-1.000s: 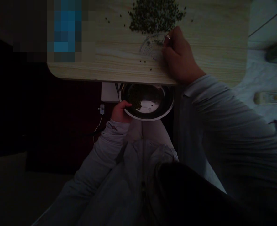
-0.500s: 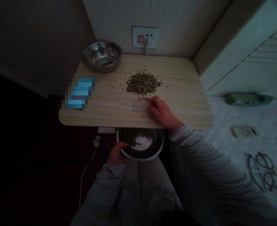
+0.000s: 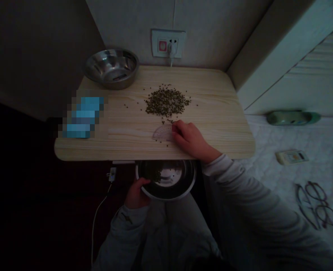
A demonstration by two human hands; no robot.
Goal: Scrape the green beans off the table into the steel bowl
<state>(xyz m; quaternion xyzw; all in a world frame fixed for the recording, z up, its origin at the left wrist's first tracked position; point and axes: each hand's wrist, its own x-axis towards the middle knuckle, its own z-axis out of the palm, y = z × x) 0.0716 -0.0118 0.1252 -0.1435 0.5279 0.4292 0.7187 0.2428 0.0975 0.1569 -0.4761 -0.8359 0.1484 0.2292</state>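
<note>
My right hand (image 3: 187, 138) is closed on one end of a clear protractor (image 3: 162, 133), held low over the wooden tabletop. A few loose beans lie around the protractor. Just beyond it spreads a pile of small dark green beans (image 3: 168, 102). My left hand (image 3: 137, 193) grips the left rim of a metal basin (image 3: 166, 198) at my lap, under the table's front edge. Beans (image 3: 154, 175) have gathered in the left part of that basin, and a few sit apart. The tabletop hides the basin's far side.
A second steel bowl (image 3: 111, 69) stands at the table's (image 3: 217, 113) back left, with a pixelated blue-screened device (image 3: 83, 116) in front. A plug sits in the wall socket (image 3: 168, 43). On the white bedding at right lie a green object (image 3: 293, 117), a small pale box (image 3: 292, 156) and glasses (image 3: 321, 203).
My right hand has drawn the protractor slightly toward me, and a few beans now lie between it and the pile. My left hand stays on the basin. The whole view has shifted a little.
</note>
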